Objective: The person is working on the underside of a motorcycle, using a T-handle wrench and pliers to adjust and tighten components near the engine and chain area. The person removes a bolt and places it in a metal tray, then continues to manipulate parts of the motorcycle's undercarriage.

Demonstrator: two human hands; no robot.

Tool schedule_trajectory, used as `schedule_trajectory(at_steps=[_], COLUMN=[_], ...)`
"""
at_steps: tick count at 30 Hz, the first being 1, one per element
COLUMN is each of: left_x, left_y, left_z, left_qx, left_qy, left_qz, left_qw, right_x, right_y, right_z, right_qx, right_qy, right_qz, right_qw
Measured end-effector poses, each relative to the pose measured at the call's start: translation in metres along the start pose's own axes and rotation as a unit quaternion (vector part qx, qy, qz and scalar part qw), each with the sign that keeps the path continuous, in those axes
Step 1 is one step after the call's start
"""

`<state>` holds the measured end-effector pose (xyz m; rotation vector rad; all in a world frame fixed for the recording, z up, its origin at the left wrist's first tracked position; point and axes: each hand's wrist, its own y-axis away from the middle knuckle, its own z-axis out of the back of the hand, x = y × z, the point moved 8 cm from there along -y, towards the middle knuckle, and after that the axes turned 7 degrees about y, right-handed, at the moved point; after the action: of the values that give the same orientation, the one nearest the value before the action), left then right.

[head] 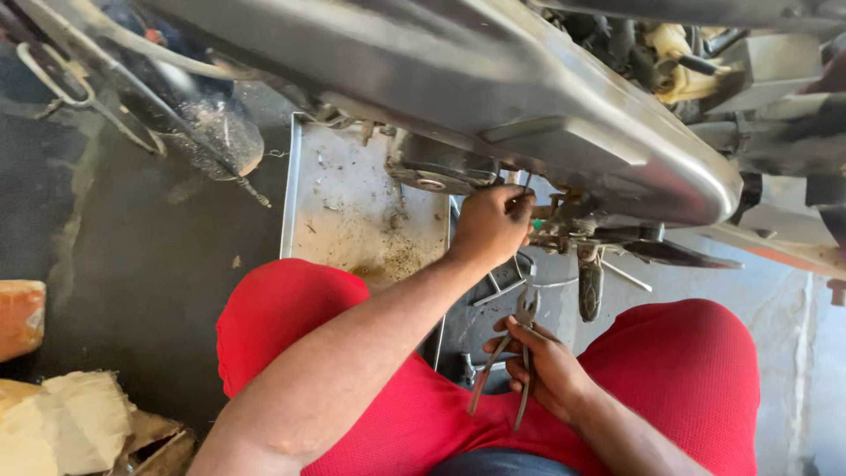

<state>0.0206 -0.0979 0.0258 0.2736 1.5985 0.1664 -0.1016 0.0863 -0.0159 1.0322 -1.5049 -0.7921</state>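
- Under the silver motorcycle body [493, 79], at the greasy engine parts [573, 220]: left hand [492, 225] raised, fingers clenched around a thin wire or cable [527, 182] rising out of the fist; what exactly is pinched inside, cannot tell.
- Lower, between the knees: right hand [551, 370] wrapped around the handles of a pair of pliers [515, 353], fingers curled and grasping, handles spread apart, plier head pointing up toward the left hand, just below it, not touching the engine.
- Beneath the engine, on the ground: flat metal tray [352, 203], dirty with grit and an oily stain near its close edge, left hand above its right edge.
- Across the bottom: red trousers [687, 370], legs apart in a crouch or seat.
- Right of the left hand: dark footpeg or lever [590, 286] hanging down from the machine.
- At the bottom left corner: pale stone chunks [62, 423] and an orange block [19, 317], well apart from both hands.
- At the top left: bent wire bracket [53, 79] beside a dusty curved cover [216, 132].
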Motion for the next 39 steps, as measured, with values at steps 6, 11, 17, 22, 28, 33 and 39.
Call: schedule_trajectory(at_steps=[6, 11, 17, 22, 28, 33, 39], left_x=[-0.007, -0.006, -0.003, -0.01, -0.009, -0.013, -0.026], left_y=[0.005, -0.006, -0.004, 0.0, -0.005, -0.006, 0.003], left_z=[0.003, 0.001, 0.0, 0.003, 0.003, 0.007, 0.01], left_qx=[-0.018, -0.009, -0.009, -0.004, 0.0, -0.022, -0.074], left_qy=[-0.026, -0.011, -0.02, -0.03, -0.039, -0.079, -0.118], left_qz=[-0.066, -0.064, -0.063, -0.078, -0.076, -0.125, -0.222], left_qw=[0.997, 0.998, 0.998, 0.996, 0.996, 0.989, 0.965], right_x=[0.005, 0.002, -0.007, -0.007, -0.005, -0.004, -0.008], right_y=[-0.02, -0.022, -0.025, -0.029, -0.034, -0.033, -0.032], right_z=[-0.001, -0.004, -0.012, -0.018, -0.014, -0.018, -0.015], right_qx=[0.002, 0.023, 0.024, 0.032, 0.028, 0.032, 0.02], right_qy=[0.035, 0.046, 0.075, 0.085, 0.087, 0.087, 0.105], right_qz=[0.021, 0.008, 0.003, 0.006, 0.005, 0.006, 0.003], right_qw=[0.999, 0.999, 0.997, 0.996, 0.996, 0.996, 0.994])
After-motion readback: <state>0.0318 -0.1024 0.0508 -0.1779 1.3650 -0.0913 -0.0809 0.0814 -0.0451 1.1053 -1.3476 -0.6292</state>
